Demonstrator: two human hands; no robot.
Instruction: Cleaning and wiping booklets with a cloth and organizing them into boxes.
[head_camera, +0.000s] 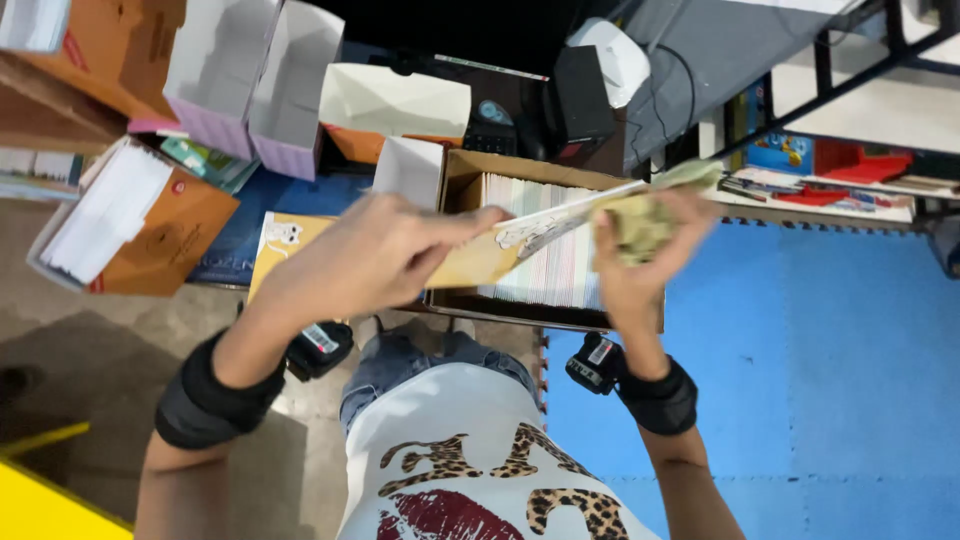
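Left hand (370, 255) pinched the near end of a thin yellow illustrated booklet (500, 250), fingers closed on it; right hand (640, 250) gripped the booklet's far end together with a crumpled greenish-yellow cloth (640, 222), blurred, so the exact grip on each couldn't be told; the booklet was held up tilted over an open cardboard box (455, 185) filled with upright thin booklets (550, 270); step judged as handling or wiping one booklet above the box; any next move would call for keeping the thin cover flat and clearing the box's raised flap; left side was crowded with white and lilac empty cartons (250, 80) and an orange box of white sheets (150, 225) near the left arm; a blue foam floor mat (830, 340) lay to the right with open room; a low shelf (850, 185) with coloured items stood beyond.
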